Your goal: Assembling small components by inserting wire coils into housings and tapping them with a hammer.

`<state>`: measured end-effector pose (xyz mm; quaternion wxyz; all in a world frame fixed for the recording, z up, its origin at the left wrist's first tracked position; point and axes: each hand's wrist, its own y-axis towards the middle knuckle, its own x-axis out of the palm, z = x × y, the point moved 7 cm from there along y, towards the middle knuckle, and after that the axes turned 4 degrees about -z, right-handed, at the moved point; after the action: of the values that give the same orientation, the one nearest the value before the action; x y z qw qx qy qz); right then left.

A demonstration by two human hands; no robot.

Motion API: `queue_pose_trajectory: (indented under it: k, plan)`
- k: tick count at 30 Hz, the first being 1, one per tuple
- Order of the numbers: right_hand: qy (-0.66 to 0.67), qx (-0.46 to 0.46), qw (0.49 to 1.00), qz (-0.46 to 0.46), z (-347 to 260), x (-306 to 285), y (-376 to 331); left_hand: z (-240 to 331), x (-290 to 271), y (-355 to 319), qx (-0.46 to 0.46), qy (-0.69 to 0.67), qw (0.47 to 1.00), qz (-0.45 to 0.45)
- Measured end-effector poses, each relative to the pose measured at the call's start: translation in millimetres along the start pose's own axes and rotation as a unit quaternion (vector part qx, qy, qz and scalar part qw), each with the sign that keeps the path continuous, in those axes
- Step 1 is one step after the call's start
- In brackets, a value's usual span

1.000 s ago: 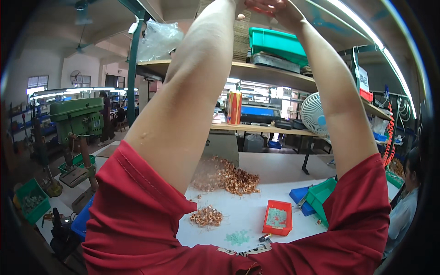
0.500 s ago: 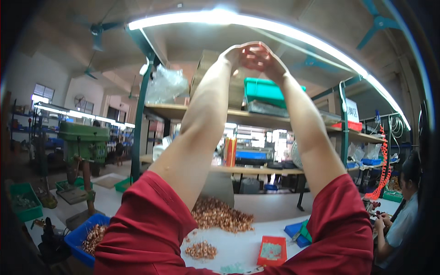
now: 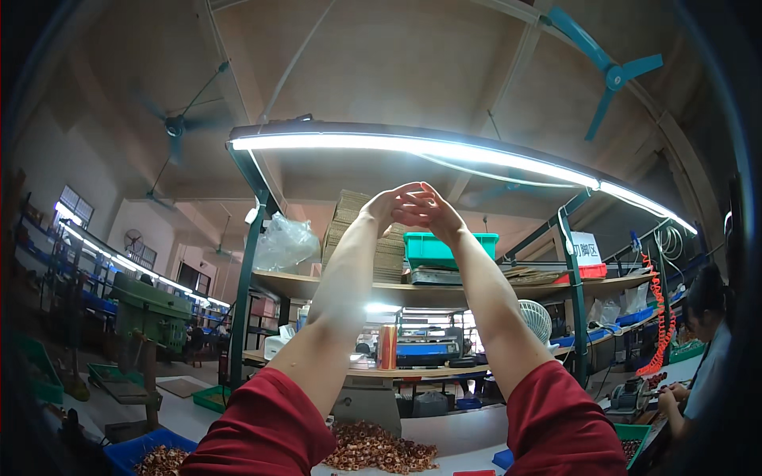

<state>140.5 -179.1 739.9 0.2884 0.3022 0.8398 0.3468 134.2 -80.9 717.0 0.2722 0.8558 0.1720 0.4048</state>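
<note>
Both my arms, bare below dark red sleeves, reach up and forward over the bench. My left hand [image 3: 384, 206] and my right hand [image 3: 441, 214] are joined, with their fingers laced through each other. No object shows between them. Behind the hands, on the upper shelf, are a stack of brown cardboard [image 3: 343, 230] and a teal plastic bin [image 3: 476, 247]. Far below, a pile of small copper-brown parts [image 3: 379, 449] lies on the white bench, partly cut off by the lower edge.
A lit tube lamp [image 3: 357, 144] spans above the shelf rack. A blue bin [image 3: 119, 454] of similar parts and a green drill press [image 3: 151, 305] are at left. A small fan [image 3: 536, 319] stands on the lower shelf. Another person [image 3: 709, 349] works at right.
The view has tilted upward, so more ceiling shows and the bench has sunk toward the lower edge. The red tray of pale pieces is nearly out of view. My hands stay laced together.
</note>
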Motion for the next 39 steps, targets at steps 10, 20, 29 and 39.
queue_pose_trajectory:
  k: [10,20,29,39]
  plan:
    - [-0.291,0.127,0.938,-0.142,212.1,-33.4,-215.0,243.0,-133.8,-106.2,0.158,-0.290,0.941,0.075]
    - [-0.740,0.188,0.645,-0.006,313.5,39.9,-463.8,329.4,-326.1,-323.4,-0.219,-0.881,0.314,-0.279]
    - [-0.505,0.411,0.759,-0.007,397.1,65.7,-537.0,338.0,-433.6,-429.3,-0.256,-0.885,0.243,-0.305]
    - [-0.501,0.386,0.775,0.001,485.6,90.4,-490.4,348.2,-429.1,-440.7,-0.315,-0.886,0.121,-0.317]
